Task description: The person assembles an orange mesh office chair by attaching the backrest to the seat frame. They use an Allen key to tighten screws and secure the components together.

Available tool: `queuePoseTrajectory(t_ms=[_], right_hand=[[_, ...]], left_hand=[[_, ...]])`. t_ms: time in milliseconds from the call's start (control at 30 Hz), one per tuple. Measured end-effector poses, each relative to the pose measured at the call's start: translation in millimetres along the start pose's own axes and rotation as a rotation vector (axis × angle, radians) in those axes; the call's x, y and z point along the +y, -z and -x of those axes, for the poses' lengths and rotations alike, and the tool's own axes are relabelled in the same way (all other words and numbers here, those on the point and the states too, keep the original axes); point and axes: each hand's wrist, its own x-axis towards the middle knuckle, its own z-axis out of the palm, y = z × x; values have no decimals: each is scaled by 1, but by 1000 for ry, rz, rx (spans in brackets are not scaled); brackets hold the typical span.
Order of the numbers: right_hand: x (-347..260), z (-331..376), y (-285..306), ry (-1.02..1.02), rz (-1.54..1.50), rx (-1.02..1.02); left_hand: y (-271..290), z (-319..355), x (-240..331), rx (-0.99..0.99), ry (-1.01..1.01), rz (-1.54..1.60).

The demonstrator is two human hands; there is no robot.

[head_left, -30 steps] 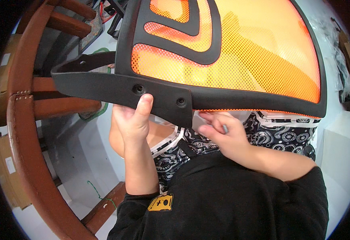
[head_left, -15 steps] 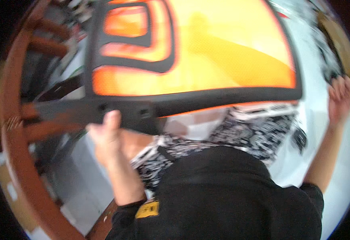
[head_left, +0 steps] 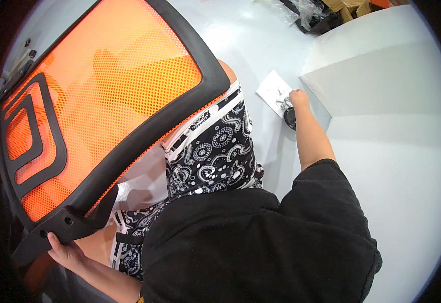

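Observation:
An orange mesh chair backrest (head_left: 124,91) with a black frame leans across the left side, tilted over my lap. My left hand (head_left: 68,254) grips the black bracket (head_left: 74,222) at its lower end, thumb beside one of two holes; the other fingers are mostly hidden behind it. Off to the right, my right hand (head_left: 299,98) reaches down with its fingers bunched at several small metal parts (head_left: 284,102), which lie on a white sheet (head_left: 271,90). What those fingers pinch, if anything, is too small to tell. A black round object (head_left: 290,118) sits just beneath that wrist.
A large white panel or box side (head_left: 377,81) rises to the right of the sheet. Crumpled clear plastic and black bags (head_left: 316,17) and an open cardboard box (head_left: 349,7) lie at the far right. My legs in patterned shorts (head_left: 210,146) are under the backrest.
The backrest has swung left and now slants, with my left hand still on its bracket. My right hand has come from the far right to the metal parts. The view has turned too.

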Motion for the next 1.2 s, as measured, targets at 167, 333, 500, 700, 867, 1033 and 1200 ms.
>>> queuePoseTrajectory(t_ms=[167, 333, 500, 700, 867, 1033, 1200], right_hand=[[4, 8, 14, 71, 92, -136], [-4, 32, 14, 114, 224, -305], [-14, 49, 14, 75, 365, -381], [-25, 63, 14, 194, 376, -253], [-33, 76, 16, 341, 480, -227], [18, 19, -12, 393, 16, 70], [-59, -46, 77, 78, -1688, -350]], left_hand=[[3, 4, 8, 17, -6, -5], [15, 0, 2, -10, 14, 16], [9, 3, 5, 24, 16, -26], [13, 8, 5, 75, 42, -5], [-17, 19, 17, 191, 5, -137], [-56, 26, 30, 95, -101, -62], [-69, 23, 37, -51, -79, 128]])
